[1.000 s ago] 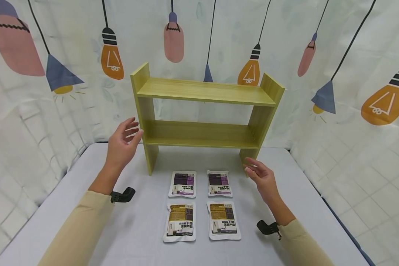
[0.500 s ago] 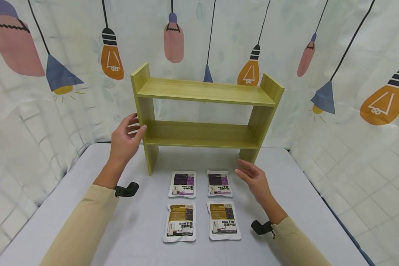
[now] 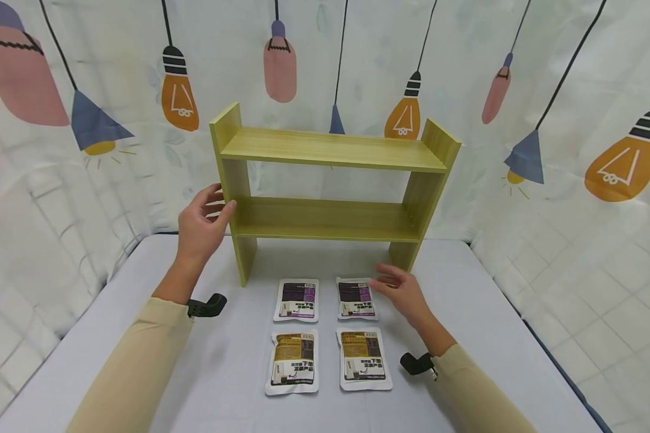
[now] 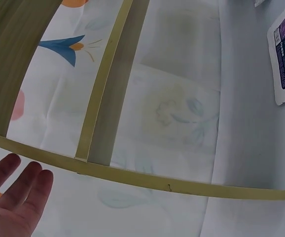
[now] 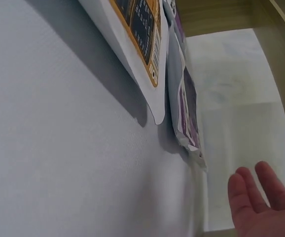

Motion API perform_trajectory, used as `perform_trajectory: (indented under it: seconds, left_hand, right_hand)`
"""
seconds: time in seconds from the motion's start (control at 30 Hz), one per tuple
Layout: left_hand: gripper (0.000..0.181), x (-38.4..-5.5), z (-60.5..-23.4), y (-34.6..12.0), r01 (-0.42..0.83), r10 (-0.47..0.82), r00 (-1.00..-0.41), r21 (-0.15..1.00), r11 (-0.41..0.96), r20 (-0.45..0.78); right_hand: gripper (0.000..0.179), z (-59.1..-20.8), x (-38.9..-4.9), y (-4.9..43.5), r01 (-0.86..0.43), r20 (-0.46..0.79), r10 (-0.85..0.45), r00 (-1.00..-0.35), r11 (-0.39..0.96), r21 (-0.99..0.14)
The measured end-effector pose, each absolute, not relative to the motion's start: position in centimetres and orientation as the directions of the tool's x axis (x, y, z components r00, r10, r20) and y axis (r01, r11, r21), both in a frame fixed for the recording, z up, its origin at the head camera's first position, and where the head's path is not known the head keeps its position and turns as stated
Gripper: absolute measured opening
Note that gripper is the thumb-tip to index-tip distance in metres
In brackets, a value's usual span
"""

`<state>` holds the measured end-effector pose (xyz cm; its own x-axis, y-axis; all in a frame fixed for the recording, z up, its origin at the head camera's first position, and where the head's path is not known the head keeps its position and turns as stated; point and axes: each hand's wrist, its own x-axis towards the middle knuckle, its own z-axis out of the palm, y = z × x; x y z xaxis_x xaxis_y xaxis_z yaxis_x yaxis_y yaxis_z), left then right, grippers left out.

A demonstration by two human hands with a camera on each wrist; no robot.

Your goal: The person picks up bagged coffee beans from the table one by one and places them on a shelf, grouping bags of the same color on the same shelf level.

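Note:
My left hand (image 3: 199, 230) is at the left side panel of a two-tier yellow-green wooden shelf (image 3: 330, 149); the thumb laps over the front edge while the fingers (image 4: 31, 180) lie along the outer side. Whether every fingertip touches the panel cannot be told. My right hand (image 3: 403, 297) hangs with loosely bent, parted fingers beside the right purple-and-black packet (image 3: 355, 299), holding nothing. The left purple-and-black packet (image 3: 298, 300) lies flat beside it. In front lie two gold-and-white packets, a left one (image 3: 294, 362) and a right one (image 3: 364, 359).
The shelf stands upright at the back of a table covered in white cloth (image 3: 238, 373). A white curtain (image 3: 325, 72) printed with hanging lamps surrounds the table on the back and sides. Each wrist wears a black camera strap.
My right hand has moved left, from the shelf's right leg to the right purple packet. My left hand has moved slightly right and up onto the shelf's side panel. Shelf and packets stay put.

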<state>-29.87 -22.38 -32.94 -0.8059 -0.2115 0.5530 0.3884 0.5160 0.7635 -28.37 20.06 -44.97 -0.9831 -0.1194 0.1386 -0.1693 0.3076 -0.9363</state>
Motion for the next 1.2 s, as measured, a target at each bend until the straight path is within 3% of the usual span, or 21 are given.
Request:
perform_trajectory:
  seconds: [0.57,1.2]
  left_hand:
    - [0.051,-30.6,-33.0,-22.5,0.403,-0.227,-0.784,0.751,0.523,0.578]
    - [0.049,-30.9,-33.3,-22.3,0.419,-0.244,-0.763,0.744,0.520,0.599]
  right_hand:
    - [0.071,-45.9,-29.8,19.2,-0.064,0.001,-0.132,-0.991,0.471,-0.880]
    - [0.060,-46.2,-30.1,18.3,-0.014,-0.070,-0.121,-0.990,0.584,-0.812]
